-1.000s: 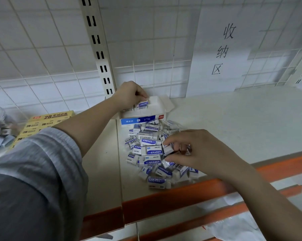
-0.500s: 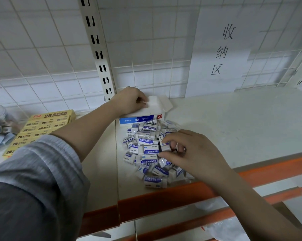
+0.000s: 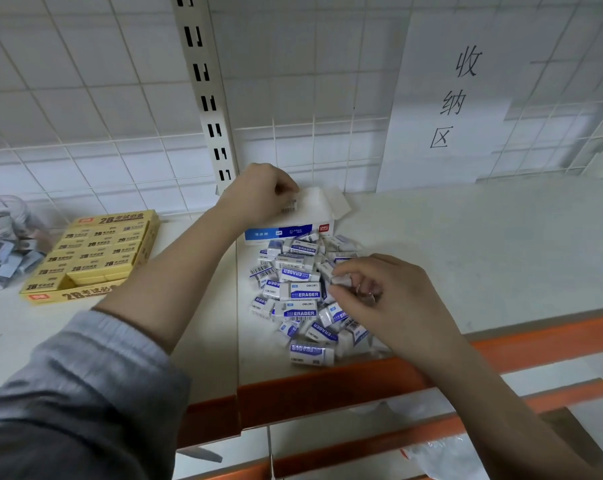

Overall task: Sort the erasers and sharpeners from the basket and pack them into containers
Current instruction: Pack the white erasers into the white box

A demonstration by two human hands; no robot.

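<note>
Left hand [image 3: 258,192] curled at the open top of the white-and-blue eraser box [image 3: 314,216], apparently pinching one barcoded eraser [image 3: 289,205] at the rim. Right hand [image 3: 390,296] curled over the loose eraser pile [image 3: 300,292], fingertips pinching one small eraser [image 3: 341,279]. Pile directly under and left of that grip, box just beyond. Yellow 2B tray [image 3: 99,251] well left of both grips.
</note>
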